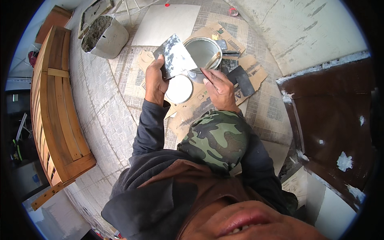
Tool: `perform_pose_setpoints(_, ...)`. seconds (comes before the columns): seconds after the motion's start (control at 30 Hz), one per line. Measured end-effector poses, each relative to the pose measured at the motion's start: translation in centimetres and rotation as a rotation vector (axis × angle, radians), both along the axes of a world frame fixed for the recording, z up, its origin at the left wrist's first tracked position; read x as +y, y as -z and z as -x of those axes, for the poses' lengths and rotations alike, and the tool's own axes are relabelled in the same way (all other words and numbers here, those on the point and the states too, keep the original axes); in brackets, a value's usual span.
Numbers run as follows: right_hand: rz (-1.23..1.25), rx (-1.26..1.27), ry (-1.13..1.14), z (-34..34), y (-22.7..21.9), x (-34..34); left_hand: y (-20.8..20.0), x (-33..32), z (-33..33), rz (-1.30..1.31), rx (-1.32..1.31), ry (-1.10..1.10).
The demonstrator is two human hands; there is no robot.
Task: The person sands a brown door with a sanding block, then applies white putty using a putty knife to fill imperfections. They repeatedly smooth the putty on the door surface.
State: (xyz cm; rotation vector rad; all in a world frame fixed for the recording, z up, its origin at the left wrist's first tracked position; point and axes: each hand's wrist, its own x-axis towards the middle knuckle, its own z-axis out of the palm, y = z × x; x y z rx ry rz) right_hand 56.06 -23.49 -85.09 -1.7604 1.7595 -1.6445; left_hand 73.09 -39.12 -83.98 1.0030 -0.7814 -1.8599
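Observation:
My left hand (pixel 155 79) grips the edge of a flat, square plate (pixel 175 57) smeared with white and grey paste. My right hand (pixel 221 90) is closed around a thin reddish-brown handle (pixel 205 73), close to the plate's right corner; I cannot make out the tool's working end. Just beyond the hands stands an open round can (pixel 193 51) with pale grey inside walls and a stick-like tool leaning in it. Partly under the plate's lower side lies a round white lid (pixel 179 90). A black, flat-bladed spreader (pixel 241 81) rests right of my right hand.
Flattened cardboard (pixel 188 117) lies beneath the can. A pale square board (pixel 168 25) lies farther off, beside a white tub of dirt-like material (pixel 114 41). Wooden slatted furniture (pixel 64 108) stands left; a brown panel with white patches (pixel 328 116) stands right. My camouflage-covered knee (pixel 218 138) rises below.

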Motion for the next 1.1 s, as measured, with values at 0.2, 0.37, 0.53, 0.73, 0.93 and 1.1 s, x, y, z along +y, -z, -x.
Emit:
perform_pose_setpoints(0.2, -0.175, -0.892, -0.020, -0.9, 5.3, 2.6, 5.1, -1.7, -6.4, 0.024, -0.092, -0.067)
perform_pose_setpoints(0.37, -0.531, -1.220, 0.177, -3.2, 11.4, 3.9, 11.1, 0.7, -9.2, -0.217, -0.044, -0.190)
perform_pose_setpoints(0.53, -0.335, -1.508, 0.147, -3.5, 11.5, 4.3, 11.6, 6.6, -6.7, -0.113, 0.115, -0.064)
perform_pose_setpoints(0.73, -0.037, -1.649, 0.257, -2.3, 8.5, 5.0, 10.8, 11.7, -1.6, -0.313, 0.143, -0.112)
perform_pose_setpoints(0.93, 0.141, -0.198, 0.431, -1.1, 2.2, 2.2, 7.1, 10.2, 1.4, 0.705, -0.269, -0.324)
perform_pose_setpoints(1.1, 0.006, 0.228, 0.240, -0.5, -0.5, -2.2, 2.0, 9.8, 2.6, 0.852, -0.282, -0.341)
